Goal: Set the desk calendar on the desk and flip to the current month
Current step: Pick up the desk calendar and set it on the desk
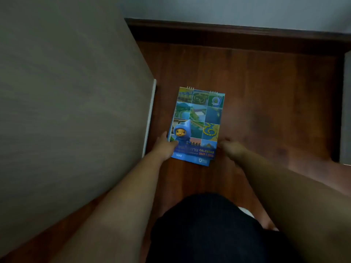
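Observation:
A spiral-bound desk calendar (199, 118) with a blue cover, a grid of aerial photos and a blue cartoon mascot lies flat on the brown wooden floor (266, 111). Its wire binding points away from me. My left hand (166, 147) grips the calendar's near left corner, thumb on the cover. My right hand (230, 149) reaches to the near right corner, blurred; I cannot tell whether its fingers touch or hold the edge.
A large grey-brown desk surface (66, 92) with a white edge fills the left side, beside the calendar. A dark wooden skirting board (228, 35) runs under the pale wall at the back. My dark shorts and legs are below.

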